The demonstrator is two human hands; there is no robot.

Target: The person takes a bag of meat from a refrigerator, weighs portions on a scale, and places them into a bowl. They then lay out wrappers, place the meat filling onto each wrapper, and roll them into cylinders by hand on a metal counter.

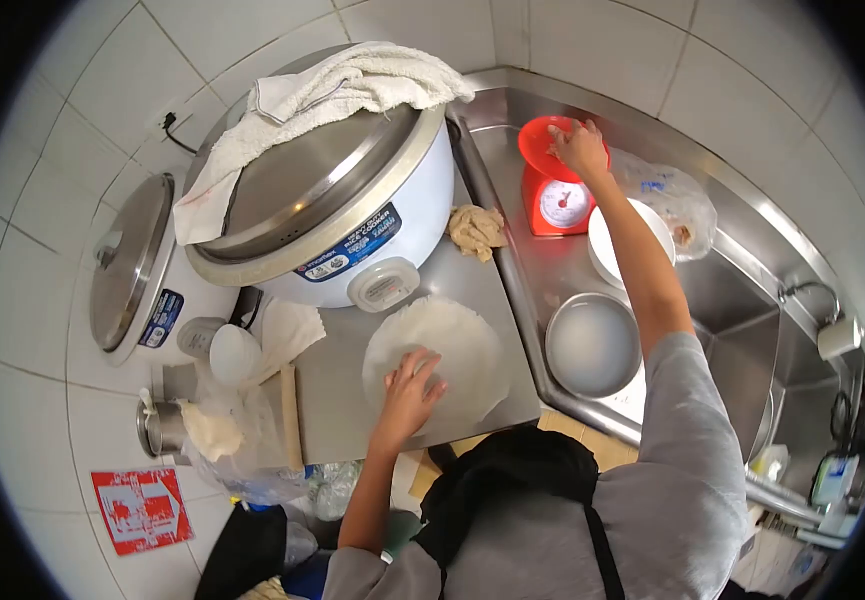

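The person's left hand point(412, 392) lies on the round pale sheet point(467, 355), its fingers a little apart and bent; this sheet is spread flat on the metal counter point(337, 415), in front of the large rice cooker point(422, 215). The right hand point(577, 147) reaches to the red dish point(533, 146) on top of the red scale point(540, 218); whether its fingers pinch something there, one cannot tell. Near the scale are a white bowl point(606, 250) and a round metal pan point(552, 352).
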